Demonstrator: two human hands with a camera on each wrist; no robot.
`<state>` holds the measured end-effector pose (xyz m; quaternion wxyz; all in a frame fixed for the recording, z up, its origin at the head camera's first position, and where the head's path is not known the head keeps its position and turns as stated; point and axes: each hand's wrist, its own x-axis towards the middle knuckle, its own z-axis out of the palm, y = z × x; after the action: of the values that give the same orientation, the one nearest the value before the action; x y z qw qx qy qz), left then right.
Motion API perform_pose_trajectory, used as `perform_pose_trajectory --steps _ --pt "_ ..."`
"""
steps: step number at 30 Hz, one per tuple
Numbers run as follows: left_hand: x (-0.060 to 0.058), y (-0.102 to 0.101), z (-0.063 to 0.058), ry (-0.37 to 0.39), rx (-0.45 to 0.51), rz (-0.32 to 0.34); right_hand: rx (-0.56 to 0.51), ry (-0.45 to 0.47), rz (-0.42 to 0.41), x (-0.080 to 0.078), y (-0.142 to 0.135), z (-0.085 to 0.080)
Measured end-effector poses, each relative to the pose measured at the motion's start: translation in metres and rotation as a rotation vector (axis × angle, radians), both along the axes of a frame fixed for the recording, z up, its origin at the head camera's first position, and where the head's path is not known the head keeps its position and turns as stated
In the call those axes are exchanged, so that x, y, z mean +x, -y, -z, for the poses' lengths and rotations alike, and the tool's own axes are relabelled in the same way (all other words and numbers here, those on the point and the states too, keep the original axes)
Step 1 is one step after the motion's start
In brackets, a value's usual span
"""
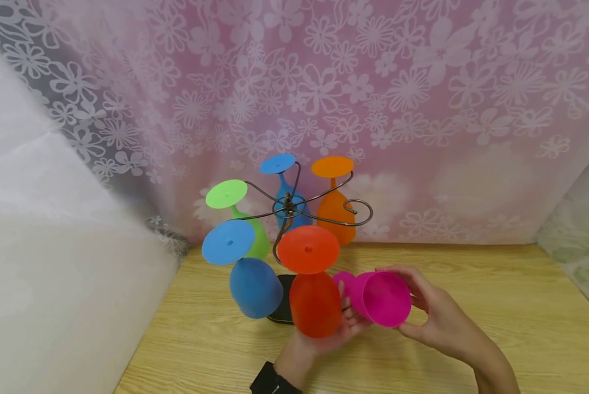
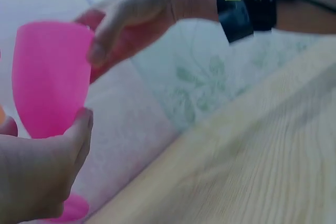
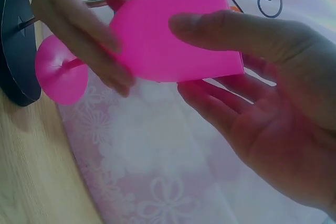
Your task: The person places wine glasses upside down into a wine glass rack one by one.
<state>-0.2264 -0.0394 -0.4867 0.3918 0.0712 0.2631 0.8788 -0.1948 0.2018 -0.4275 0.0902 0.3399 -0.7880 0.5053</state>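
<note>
Both hands hold a bright pink plastic goblet [image 1: 386, 300] on its side above the table, to the right of a metal rack. Its open rim faces the head camera, tilted to the right. My right hand [image 1: 434, 314] grips the bowl near the rim, thumb on one side and fingers on the other. From below, my left hand [image 1: 340, 331] holds the lower bowl near the stem, partly hidden behind a red goblet [image 1: 316, 303]. The goblet's round foot [image 3: 60, 72] shows past the left fingers in the right wrist view.
A dark wire rack [image 1: 288, 207] with curled arms carries upside-down goblets: a front blue one [image 1: 256, 288], a green one [image 1: 227, 194], a back blue one [image 1: 278, 163] and an orange one [image 1: 336, 219]. Its black base [image 1: 281, 309] stands on the wooden table [image 1: 200, 328]. A flowered curtain [image 1: 324, 82] hangs behind.
</note>
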Motion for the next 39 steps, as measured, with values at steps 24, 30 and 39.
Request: perform_pose_trajectory --steps 24,30,39 --pt "0.015 -0.014 -0.011 -0.115 -0.362 -0.354 0.301 0.391 0.02 0.008 -0.007 0.012" --pt "0.022 -0.018 -0.021 -0.225 -0.41 -0.4 0.276 0.452 -0.04 0.004 -0.004 0.019" --pt "0.024 -0.015 -0.03 -0.348 -0.464 -0.431 0.276 0.416 -0.017 0.002 -0.002 0.02"
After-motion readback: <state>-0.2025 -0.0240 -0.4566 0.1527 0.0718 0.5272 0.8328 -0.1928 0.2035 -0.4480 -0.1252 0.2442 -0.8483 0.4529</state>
